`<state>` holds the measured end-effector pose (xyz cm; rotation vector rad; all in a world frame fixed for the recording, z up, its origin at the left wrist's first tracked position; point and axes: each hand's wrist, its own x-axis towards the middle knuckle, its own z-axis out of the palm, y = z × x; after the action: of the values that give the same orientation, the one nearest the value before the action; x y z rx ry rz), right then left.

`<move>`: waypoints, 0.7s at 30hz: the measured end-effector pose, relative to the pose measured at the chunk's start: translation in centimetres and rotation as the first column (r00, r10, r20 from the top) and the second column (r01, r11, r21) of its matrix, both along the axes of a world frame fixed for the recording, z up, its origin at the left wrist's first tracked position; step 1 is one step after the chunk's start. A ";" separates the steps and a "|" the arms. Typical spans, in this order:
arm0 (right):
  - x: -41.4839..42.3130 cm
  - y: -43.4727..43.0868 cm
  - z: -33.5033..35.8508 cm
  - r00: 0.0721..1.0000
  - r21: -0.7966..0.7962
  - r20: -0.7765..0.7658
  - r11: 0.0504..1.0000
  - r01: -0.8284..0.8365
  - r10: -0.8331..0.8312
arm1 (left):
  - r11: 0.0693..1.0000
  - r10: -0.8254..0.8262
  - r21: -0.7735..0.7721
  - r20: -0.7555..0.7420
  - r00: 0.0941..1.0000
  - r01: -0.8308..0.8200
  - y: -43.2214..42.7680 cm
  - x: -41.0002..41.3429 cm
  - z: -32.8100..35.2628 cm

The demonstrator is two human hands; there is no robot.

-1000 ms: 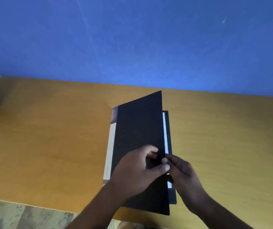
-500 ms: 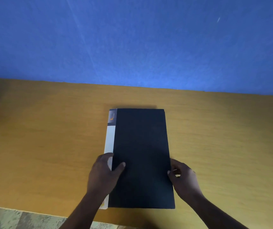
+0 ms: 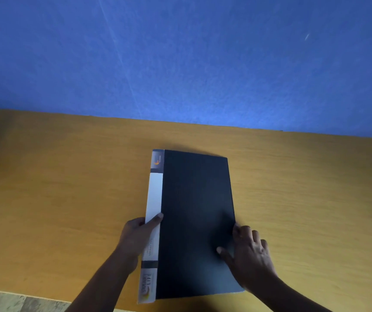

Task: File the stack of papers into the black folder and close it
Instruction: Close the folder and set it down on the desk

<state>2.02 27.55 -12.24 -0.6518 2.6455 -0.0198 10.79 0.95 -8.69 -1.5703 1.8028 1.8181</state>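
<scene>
The fingers [image 3: 158,218] of the left hand [image 3: 135,237] are wrapped around the spine side of the black folder [image 3: 196,219], the thumb lying across the white spine label [image 3: 154,197] and the other fingers tucked out of sight beneath the edge, so this hand is closed on the folder. The right hand [image 3: 251,253] rests at the opposite long edge near the lower corner: its thumb presses flat on the black cover, and its remaining fingers curl over the edge, touching both the folder and the table [image 3: 56,199]. It too grips the folder.

The folder lies flat and shut on the wooden table, in the middle of it, its long side running away from the person and its far end turned slightly to the right. No sheets show at any edge, so the papers cannot be seen. The spine carries a grey block with a small orange mark at the far end and blurred lettering near the front end. Behind the table rises a blue wall [image 3: 180,59]. A strip of pale floor [image 3: 5,302] shows at the lower left corner.
</scene>
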 end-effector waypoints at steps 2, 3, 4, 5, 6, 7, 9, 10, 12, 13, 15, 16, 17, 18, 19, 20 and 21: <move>-0.5 -0.1 0.3 0.997 -0.067 0.060 0.997 0.046 -0.042 | 0.999 -0.033 0.011 -0.083 0.996 0.034 0.0 -0.4 0.8; -0.8 -0.2 0.5 0.992 -0.105 0.101 0.991 0.081 -0.071 | 0.999 -0.036 0.014 -0.119 0.992 0.038 0.1 -0.5 1.2; -1.1 -0.4 0.8 0.984 -0.157 0.141 0.979 0.133 -0.111 | 0.999 -0.027 0.031 -0.154 0.988 0.032 0.1 -0.6 1.6; -1.4 -0.6 1.1 0.964 -0.235 0.199 0.946 0.222 -0.177 | 0.998 -0.009 0.060 -0.188 0.982 0.021 0.1 -0.5 2.0; -1.7 -1.1 1.6 0.916 -0.316 0.295 0.877 0.363 -0.273 | 0.996 0.012 0.092 -0.219 0.976 0.009 -0.1 -0.4 2.4; -2.0 -1.8 2.3 0.827 -0.375 0.424 0.759 0.532 -0.370 | 0.992 0.031 0.124 -0.248 0.968 0.000 -0.3 -0.3 3.0; -2.5 -3.2 3.5 0.604 -0.394 0.656 0.478 0.785 -0.452 | 0.985 0.055 0.171 -0.289 0.956 -0.005 -1.1 0.3 3.9; -2.7 -3.9 4.2 0.526 -0.382 0.726 0.377 0.844 -0.442 | 0.983 0.058 0.185 -0.303 0.951 -0.001 -1.7 0.6 4.3; -3.0 -5.5 5.6 0.456 -0.383 0.800 0.253 0.889 -0.389 | 0.982 0.049 0.188 -0.335 0.941 0.015 -3.3 1.0 5.2; -3.0 -6.4 6.4 0.447 -0.396 0.817 0.209 0.894 -0.364 | 0.983 0.042 0.180 -0.350 0.936 0.023 -4.3 1.2 5.5; -3.1 -8.4 7.5 0.463 -0.431 0.818 0.171 0.886 -0.341 | 0.989 0.039 0.144 -0.379 0.925 0.017 -6.4 1.5 5.9; -3.2 -9.5 8.0 0.477 -0.447 0.811 0.166 0.879 -0.339 | 0.993 0.043 0.116 -0.394 0.918 0.004 -7.4 1.6 6.0; -3.3 -10.7 8.3 0.494 -0.466 0.803 0.167 0.869 -0.334 | 0.996 0.045 0.091 -0.405 0.913 -0.009 -8.5 1.6 6.2; -3.4 -11.9 8.5 0.516 -0.483 0.791 0.181 0.857 -0.329 | 0.997 0.044 0.071 -0.408 0.912 -0.017 -9.6 1.7 6.3; -3.6 -13.1 8.5 0.536 -0.497 0.778 0.201 0.844 -0.327 | 0.998 0.042 0.055 -0.403 0.914 -0.022 -10.8 1.7 6.3; -3.9 -14.4 8.5 0.552 -0.504 0.766 0.225 0.834 -0.329 | 0.999 0.037 0.031 -0.391 0.920 -0.027 -12.1 1.7 6.3; -4.2 -15.8 8.5 0.564 -0.506 0.758 0.249 0.826 -0.329 | 0.999 0.029 -0.002 -0.372 0.928 -0.033 -13.5 1.7 6.1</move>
<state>-2.23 11.76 -3.79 0.2576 1.9795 -1.5957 12.52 -12.50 -2.59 -1.3288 1.9418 2.2517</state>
